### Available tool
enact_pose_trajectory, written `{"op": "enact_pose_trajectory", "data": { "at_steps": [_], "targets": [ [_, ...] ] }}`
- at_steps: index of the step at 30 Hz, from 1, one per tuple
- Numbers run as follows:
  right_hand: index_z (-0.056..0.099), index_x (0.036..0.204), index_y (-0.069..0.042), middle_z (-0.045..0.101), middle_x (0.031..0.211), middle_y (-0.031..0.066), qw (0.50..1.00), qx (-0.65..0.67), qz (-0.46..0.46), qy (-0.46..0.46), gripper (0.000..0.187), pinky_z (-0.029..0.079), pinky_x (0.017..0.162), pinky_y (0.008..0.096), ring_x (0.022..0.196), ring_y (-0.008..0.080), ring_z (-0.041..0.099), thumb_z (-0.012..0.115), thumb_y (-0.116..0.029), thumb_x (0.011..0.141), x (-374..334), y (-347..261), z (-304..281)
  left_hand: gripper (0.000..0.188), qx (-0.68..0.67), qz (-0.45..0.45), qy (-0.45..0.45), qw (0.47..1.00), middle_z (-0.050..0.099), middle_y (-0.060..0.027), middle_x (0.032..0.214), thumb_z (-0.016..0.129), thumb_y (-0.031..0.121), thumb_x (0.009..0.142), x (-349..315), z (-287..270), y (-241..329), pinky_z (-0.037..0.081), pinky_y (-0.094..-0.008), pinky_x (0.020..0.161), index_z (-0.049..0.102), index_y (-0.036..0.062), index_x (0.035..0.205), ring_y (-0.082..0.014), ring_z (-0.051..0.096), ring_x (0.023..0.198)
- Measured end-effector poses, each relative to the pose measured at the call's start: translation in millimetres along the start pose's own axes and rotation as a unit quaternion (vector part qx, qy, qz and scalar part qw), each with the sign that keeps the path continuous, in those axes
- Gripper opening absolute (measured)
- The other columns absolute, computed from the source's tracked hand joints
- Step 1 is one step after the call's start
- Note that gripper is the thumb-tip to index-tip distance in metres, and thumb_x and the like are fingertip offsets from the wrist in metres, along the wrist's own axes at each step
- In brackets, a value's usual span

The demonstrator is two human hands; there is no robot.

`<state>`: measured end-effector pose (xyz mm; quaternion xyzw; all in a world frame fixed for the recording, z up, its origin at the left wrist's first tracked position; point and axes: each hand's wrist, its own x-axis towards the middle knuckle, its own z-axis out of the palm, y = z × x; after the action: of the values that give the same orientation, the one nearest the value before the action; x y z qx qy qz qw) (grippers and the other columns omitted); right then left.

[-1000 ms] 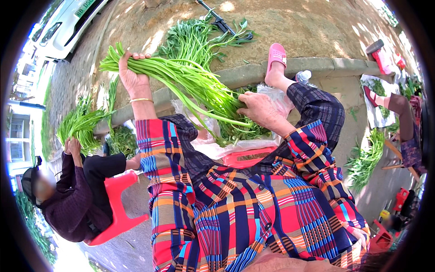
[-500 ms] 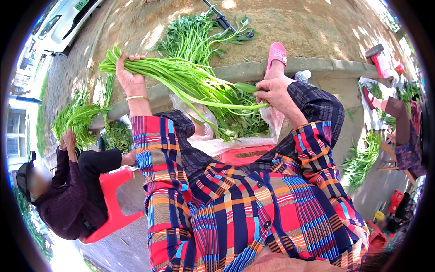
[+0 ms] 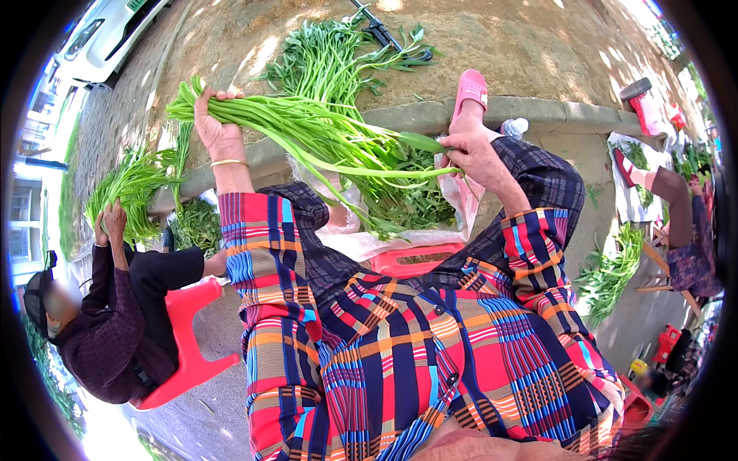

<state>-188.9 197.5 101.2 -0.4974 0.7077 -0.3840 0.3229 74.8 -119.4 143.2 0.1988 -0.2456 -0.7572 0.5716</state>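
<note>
A thick bunch of long green leafy-vegetable stems (image 3: 307, 131) stretches across in front of me, cut ends at the left. Wrapped round those ends is my left hand (image 3: 219, 131), a bangle on its wrist. At the bunch's right end my right hand (image 3: 478, 160) pinches a leaf (image 3: 419, 142), its thumb and fingers pressed together. One stem runs below the leaf toward the same fingers. Under the bunch, loose leaves (image 3: 423, 201) lie on a pale plastic sheet (image 3: 384, 244) between my knees.
Beyond the curb (image 3: 569, 115) lies a heap of uncut greens (image 3: 327, 65) beside a black pole (image 3: 377, 29). At left a person on a red chair (image 3: 188, 346) holds greens (image 3: 131, 200). More greens (image 3: 615, 269) and another seated person are at right. A bottle (image 3: 513, 127) stands by my foot.
My right hand has shifted slightly, its fingers now on the leaf's tip. My left hand keeps its hold on the bunch. The person at left has raised their hands a little.
</note>
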Motion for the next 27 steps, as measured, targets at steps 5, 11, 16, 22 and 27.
{"op": "enact_pose_trajectory", "data": {
  "at_steps": [5,11,16,22,27],
  "targets": [
    [0.059,0.094,0.003,0.062,0.063,0.0103,0.999,-0.029,-0.014,0.014,0.027,0.047,0.048,0.028,0.052,0.0153,0.058,0.042,0.001,0.073,2,9,4,0.015,0.002,-0.005,-0.014,1.0,0.049,-0.0043,0.056,0.058,0.012,0.076,-1,-2,1,0.042,-0.0408,0.067,0.048,0.0076,0.067,-0.0193,0.048,0.056],
    [0.062,0.085,0.004,0.06,0.061,0.0111,0.999,-0.027,0.015,0.037,0.026,0.046,0.048,0.0285,0.051,0.0157,0.056,0.041,0.002,0.07,3,7,8,0.015,0.005,-0.006,-0.032,0.999,0.049,-0.0045,0.057,0.059,0.012,0.076,-2,-1,1,0.042,-0.04,0.067,0.048,0.0073,0.066,-0.0191,0.048,0.057],
    [0.063,0.074,0.002,0.057,0.06,0.0101,0.995,-0.055,0.003,0.086,0.025,0.044,0.049,0.0261,0.053,0.017,0.055,0.039,0.007,0.068,5,19,6,0.016,0.016,0.0,-0.042,0.999,0.048,-0.0045,0.057,0.058,0.012,0.077,-3,5,-4,0.042,-0.0395,0.067,0.047,0.0072,0.066,-0.0193,0.048,0.058],
    [0.063,0.075,-0.001,0.059,0.065,0.0116,0.981,-0.144,-0.044,0.12,0.02,0.045,0.057,0.0298,0.062,0.0192,0.058,0.045,0.004,0.067,3,15,5,0.015,-0.005,-0.011,-0.076,0.997,0.05,-0.0059,0.057,0.06,0.012,0.073,1,4,-3,0.043,-0.0403,0.064,0.048,0.0073,0.066,-0.0207,0.048,0.056],
    [0.063,0.086,-0.002,0.06,0.069,0.0081,0.992,-0.12,-0.037,0.017,0.019,0.046,0.057,0.0268,0.063,0.0156,0.057,0.062,-0.005,0.068,7,21,10,0.015,-0.001,-0.015,-0.071,0.997,0.049,-0.0053,0.056,0.059,0.013,0.074,-1,6,-4,0.042,-0.0396,0.064,0.048,0.0076,0.065,-0.02,0.048,0.057]
  ]
}}
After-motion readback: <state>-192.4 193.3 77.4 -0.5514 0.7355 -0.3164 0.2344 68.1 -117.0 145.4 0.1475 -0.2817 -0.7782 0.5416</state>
